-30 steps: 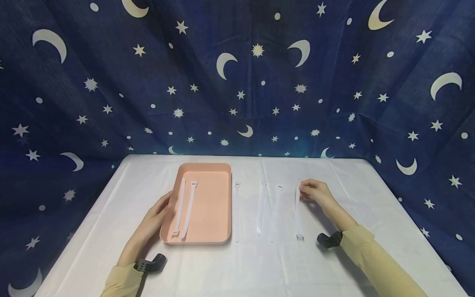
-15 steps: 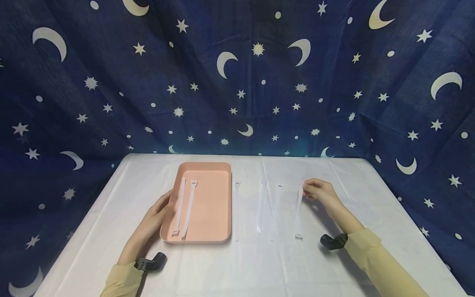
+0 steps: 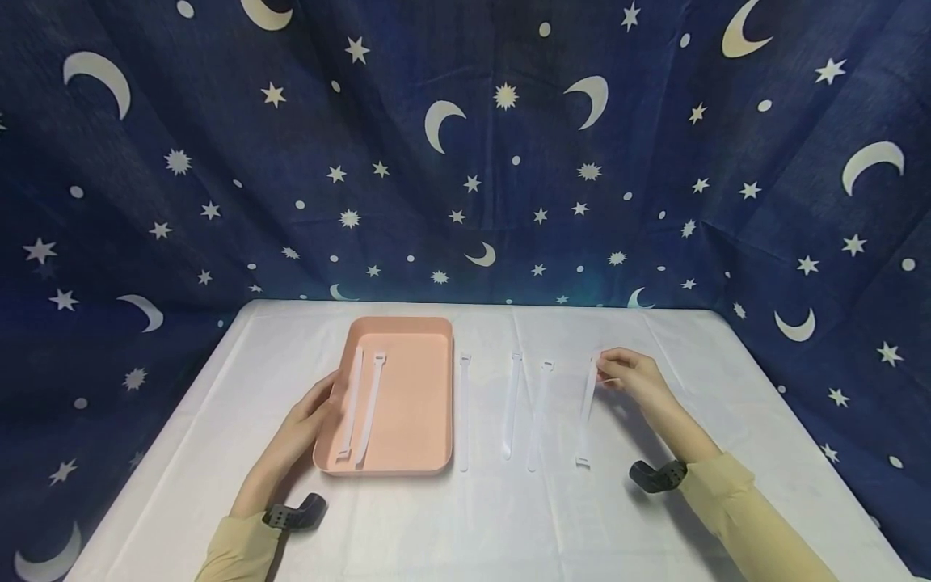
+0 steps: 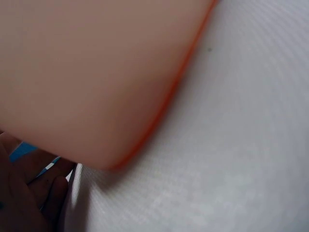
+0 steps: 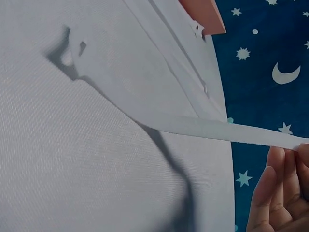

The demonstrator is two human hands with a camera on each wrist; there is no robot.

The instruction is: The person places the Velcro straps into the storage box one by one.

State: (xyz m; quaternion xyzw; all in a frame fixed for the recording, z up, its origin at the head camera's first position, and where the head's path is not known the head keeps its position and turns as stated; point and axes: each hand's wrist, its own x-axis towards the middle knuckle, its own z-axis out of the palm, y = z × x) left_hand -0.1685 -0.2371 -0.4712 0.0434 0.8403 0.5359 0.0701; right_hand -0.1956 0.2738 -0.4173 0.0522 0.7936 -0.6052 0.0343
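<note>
My right hand (image 3: pixel 631 375) pinches the upper end of a white cable tie (image 3: pixel 587 420). In the right wrist view this cable tie (image 5: pixel 193 126) slopes up from the table to the fingertips, its slotted head at the lower end. My left hand (image 3: pixel 301 424) touches the left side of a shallow pink tray (image 3: pixel 416 388), fingers along its outer wall. Two white cable ties (image 3: pixel 371 404) lie lengthwise in the tray's left half, heads at opposite ends. In the left wrist view the tray's wall (image 4: pixel 96 82) hides part of that hand.
Three more cable ties lie on the white table (image 3: pixel 480 517) between the tray and my right hand: one cable tie (image 3: pixel 464 412) beside the tray and a pair (image 3: pixel 512 408) further right. A dark blue curtain (image 3: pixel 393 121) with moons and stars hangs behind.
My right hand has shifted slightly right, raising the far end of the cable tie, which now leans; its head has slid slightly left. My left hand and the tray stay in place.
</note>
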